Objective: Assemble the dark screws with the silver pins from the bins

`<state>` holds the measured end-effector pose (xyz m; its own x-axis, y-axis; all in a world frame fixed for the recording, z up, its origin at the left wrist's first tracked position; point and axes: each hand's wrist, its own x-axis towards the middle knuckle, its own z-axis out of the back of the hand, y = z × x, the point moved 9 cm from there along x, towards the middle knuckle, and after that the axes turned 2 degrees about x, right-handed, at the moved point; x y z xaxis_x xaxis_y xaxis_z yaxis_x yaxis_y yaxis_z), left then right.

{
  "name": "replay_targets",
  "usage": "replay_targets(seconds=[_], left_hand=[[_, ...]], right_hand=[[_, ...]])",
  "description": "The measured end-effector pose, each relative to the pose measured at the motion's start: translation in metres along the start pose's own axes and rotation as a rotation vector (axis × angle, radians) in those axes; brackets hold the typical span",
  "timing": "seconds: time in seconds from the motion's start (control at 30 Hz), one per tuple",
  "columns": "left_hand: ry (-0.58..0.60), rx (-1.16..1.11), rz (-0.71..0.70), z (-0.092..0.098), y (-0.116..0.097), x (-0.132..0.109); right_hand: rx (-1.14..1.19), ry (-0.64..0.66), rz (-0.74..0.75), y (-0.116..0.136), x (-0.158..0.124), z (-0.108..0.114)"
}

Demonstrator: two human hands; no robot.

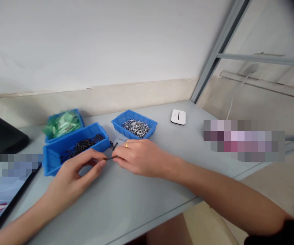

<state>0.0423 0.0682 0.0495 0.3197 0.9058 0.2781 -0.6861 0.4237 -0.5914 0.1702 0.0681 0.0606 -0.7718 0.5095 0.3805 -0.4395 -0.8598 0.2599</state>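
Observation:
Between the fingertips of my left hand (79, 173) and my right hand (142, 158) runs a thin black screw (110, 158), pinched at both ends over the table. The right fingers are curled, so its far end is hidden. A thin silver piece (122, 140) shows just beyond the right knuckles. Several loose black screws (114, 146) lie behind the hands. Left of them, a blue bin (50, 160) holds a heap of black screws (85, 145). Behind my right hand, another blue bin (118, 127) holds many silver pieces (138, 128) resembling rivets or nails.
A third blue bin (79, 114) with green plastic bags (64, 123) stands at the back left. A white box-shaped device (178, 116) sits farther right on the grey table (136, 200). A blurred screen is at left, a dark object (1, 136) behind it, and a metal frame (209, 73) at right.

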Motion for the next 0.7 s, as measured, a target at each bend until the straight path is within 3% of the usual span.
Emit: replay_targets(seconds=[0.27,0.7], left_hand=[[-0.068,0.065,-0.054,0.0066,-0.0079,-0.0004],[-0.045,0.118,-0.031,0.0076,-0.0058,-0.0014]], right_hand=[[-0.01,0.002,-0.059,-0.0029,0.0001,0.0],[0.006,-0.047,-0.024,0.0022,0.0007,0.0084]])
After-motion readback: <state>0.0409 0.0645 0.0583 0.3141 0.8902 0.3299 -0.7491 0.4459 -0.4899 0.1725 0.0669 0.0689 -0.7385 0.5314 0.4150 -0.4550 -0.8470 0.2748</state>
